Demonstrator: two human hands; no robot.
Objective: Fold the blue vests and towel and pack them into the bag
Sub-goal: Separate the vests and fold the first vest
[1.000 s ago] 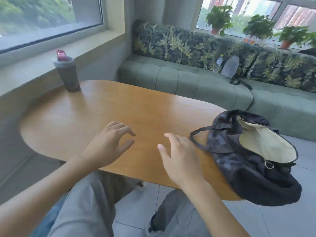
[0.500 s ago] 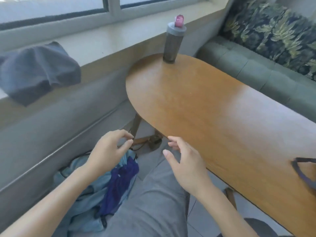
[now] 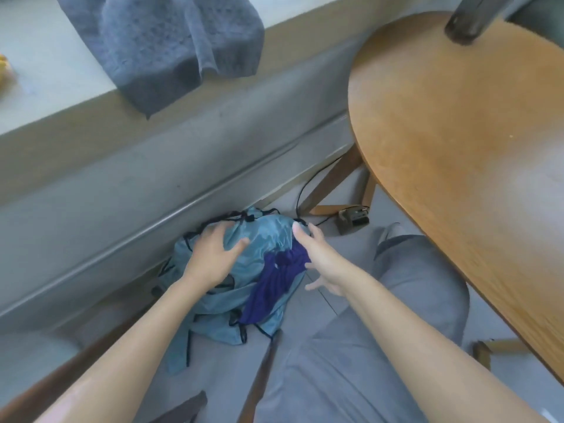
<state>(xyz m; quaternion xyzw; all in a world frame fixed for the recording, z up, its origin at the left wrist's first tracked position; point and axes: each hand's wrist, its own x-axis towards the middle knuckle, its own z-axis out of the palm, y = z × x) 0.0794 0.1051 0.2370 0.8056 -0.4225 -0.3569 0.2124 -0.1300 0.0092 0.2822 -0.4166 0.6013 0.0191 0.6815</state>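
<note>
A heap of light blue vests [image 3: 262, 239] trimmed with black edging lies on the grey floor [image 3: 345, 248], low beside the wall under the window ledge [image 3: 45, 96], and a darker, purple-blue vest [image 3: 271, 285] is draped across the right side of the heap. The left hand [image 3: 213, 257] rests on the top left of the pile with its fingers spread and only slightly bent over the cloth, thumb pointing toward the middle; it looks to be pressing on the fabric rather than pinching it, though the fingertips at the far edge are blurred and a light grasp there cannot be ruled out. The right hand [image 3: 320, 261] is at the right edge of the heap, fingers loose and splayed, its upper fingers touching the light blue cloth next to the dark vest, with nothing clenched in it. A grey towel [image 3: 171, 47] lies crumpled on the ledge above, one corner hanging over the edge, well apart from the vests. The rounded end of a wooden table [image 3: 457, 132] fills the right of the view, and the base of a dark bottle [image 3: 467, 29] stands at its far edge. The person's legs in grey trousers [image 3: 366, 346] run between the table and the heap.
</note>
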